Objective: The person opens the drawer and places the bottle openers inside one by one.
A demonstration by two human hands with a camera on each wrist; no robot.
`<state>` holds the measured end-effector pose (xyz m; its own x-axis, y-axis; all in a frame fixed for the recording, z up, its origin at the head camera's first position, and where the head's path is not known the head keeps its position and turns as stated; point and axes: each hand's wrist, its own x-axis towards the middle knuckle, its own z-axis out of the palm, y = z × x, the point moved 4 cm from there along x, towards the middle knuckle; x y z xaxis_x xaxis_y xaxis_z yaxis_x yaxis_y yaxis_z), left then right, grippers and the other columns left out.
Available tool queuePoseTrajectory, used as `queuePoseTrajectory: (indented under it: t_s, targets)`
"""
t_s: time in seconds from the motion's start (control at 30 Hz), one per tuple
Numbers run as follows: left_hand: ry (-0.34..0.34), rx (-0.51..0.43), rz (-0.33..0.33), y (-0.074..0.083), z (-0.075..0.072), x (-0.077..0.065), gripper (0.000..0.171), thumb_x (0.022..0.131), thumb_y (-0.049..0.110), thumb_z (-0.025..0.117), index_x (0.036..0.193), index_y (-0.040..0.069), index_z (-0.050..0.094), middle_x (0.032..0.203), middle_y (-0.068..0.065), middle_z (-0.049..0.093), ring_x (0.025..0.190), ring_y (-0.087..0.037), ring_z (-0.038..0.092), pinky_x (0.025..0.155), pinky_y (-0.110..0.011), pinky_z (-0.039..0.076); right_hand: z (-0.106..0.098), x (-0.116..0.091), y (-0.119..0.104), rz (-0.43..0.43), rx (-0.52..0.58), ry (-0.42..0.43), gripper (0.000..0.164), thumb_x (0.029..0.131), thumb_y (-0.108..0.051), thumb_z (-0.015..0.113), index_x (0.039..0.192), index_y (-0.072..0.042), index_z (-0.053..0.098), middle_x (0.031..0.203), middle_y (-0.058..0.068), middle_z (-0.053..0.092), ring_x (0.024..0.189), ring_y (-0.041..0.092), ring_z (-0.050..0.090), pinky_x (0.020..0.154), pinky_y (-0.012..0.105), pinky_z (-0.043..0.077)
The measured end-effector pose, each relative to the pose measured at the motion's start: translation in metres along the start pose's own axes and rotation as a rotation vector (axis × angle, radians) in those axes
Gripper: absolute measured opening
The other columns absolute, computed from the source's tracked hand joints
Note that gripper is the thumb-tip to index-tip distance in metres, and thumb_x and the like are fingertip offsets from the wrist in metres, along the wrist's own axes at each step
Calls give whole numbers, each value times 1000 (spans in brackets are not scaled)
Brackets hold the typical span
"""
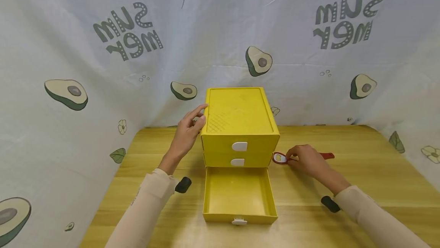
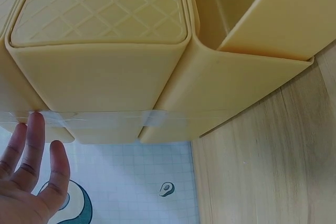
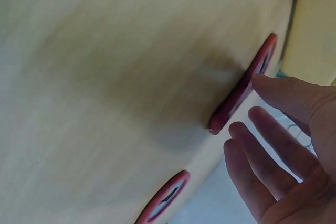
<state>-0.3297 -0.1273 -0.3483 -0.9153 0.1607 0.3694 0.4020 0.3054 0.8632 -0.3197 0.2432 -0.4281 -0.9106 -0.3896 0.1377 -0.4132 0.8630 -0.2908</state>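
Note:
A yellow drawer unit stands on the wooden table, its bottom drawer pulled out. My left hand rests against the unit's left top edge with fingers extended; in the left wrist view the fingertips meet its side. Right of the unit, my right hand pinches a red bottle opener with a pale oval head. In the right wrist view the thumb lies on the opener, the index finger is mostly hidden, and the other fingers are loosely bent away from it.
A second red opener lies farther from the unit; its red handle shows beyond my right hand. The two upper drawers have white handles and are closed. A white cloth with avocado prints hangs behind and beside the table.

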Motion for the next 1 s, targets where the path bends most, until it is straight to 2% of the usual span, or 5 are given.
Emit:
queuePoseTrajectory:
  t_s: [0.13,0.33,0.53,0.87,1.0]
  targets:
    - [-3,5,8,1,1,1,44,104,36,48,148,31,51,127,-10,55,75,-34,50,69,-32,44,4,2,4,12,7,-26,7,82,-4,77,87,-9,78,94,15,73,81,27,66,71,47,55]
    - [1,13,5,-1,1,2,44,104,37,48,148,32,51,126,-9,55,74,-28,50,68,-31,45,8,4,7,19,10,-69,10,83,-3,76,92,-8,78,94,14,74,78,23,65,66,41,55]
    - [7,10,-5,-2,0,1,44,104,37,48,148,32,51,126,-8,54,79,-39,51,68,-31,44,9,5,5,2,6,-91,9,83,-4,77,90,-8,79,89,11,75,75,20,66,64,39,55]
    - [8,20,-1,-2,1,1,44,104,37,48,147,32,51,126,-8,55,73,-22,49,66,-29,44,12,2,6,-47,-17,-56,6,80,-6,79,86,-8,80,83,6,74,66,10,56,59,30,49]
    - [8,16,-7,-1,0,1,44,104,37,48,147,33,51,127,-8,55,75,-25,50,68,-31,45,12,1,9,-39,-21,-47,6,80,-7,80,86,-9,80,83,5,74,67,11,57,60,31,50]
